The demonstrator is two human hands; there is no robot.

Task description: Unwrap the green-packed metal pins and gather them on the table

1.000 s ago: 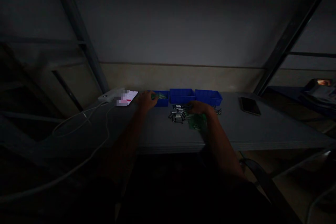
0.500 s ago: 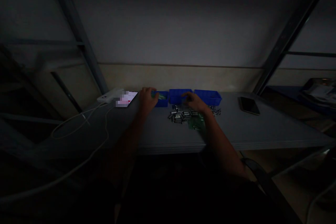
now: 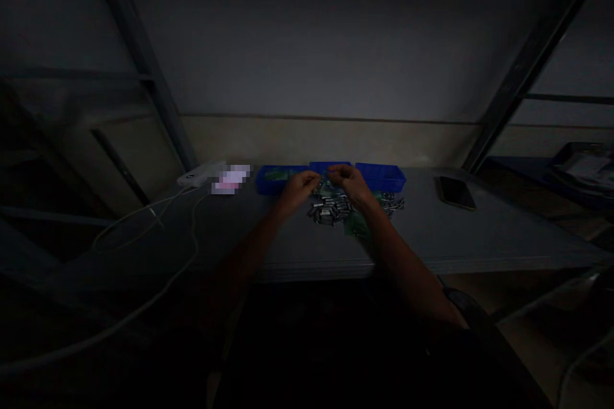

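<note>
Holding a small green bag point(image 3: 329, 188) in the left hand point(image 3: 298, 190), fingertips pinched on its edge, above the metal parts point(image 3: 330, 212) and in front of the middle blue bin point(image 3: 319, 166). Right hand point(image 3: 349, 182) is just opposite, fingers bent and tips close to the bag; can't tell if they grip it (light's poor). Metal parts, short and shiny, are heaped loose on the grey table point(image 3: 297, 246), below my hands. Second green bag point(image 3: 355, 225) lies flat at the near side of the heap, by my right wrist. More metal pieces point(image 3: 395, 204) sit beyond that wrist, near the right blue bin point(image 3: 384, 185). Left blue bin point(image 3: 267, 188) has green bags point(image 3: 275, 175) in it. All three bins stand in a row near the wall. Dark phone point(image 3: 455, 193) is well off to the right. Far left: lit screen, pixelated point(image 3: 233, 177), next to a white box point(image 3: 199, 175) and a white cable point(image 3: 196, 230).
</note>
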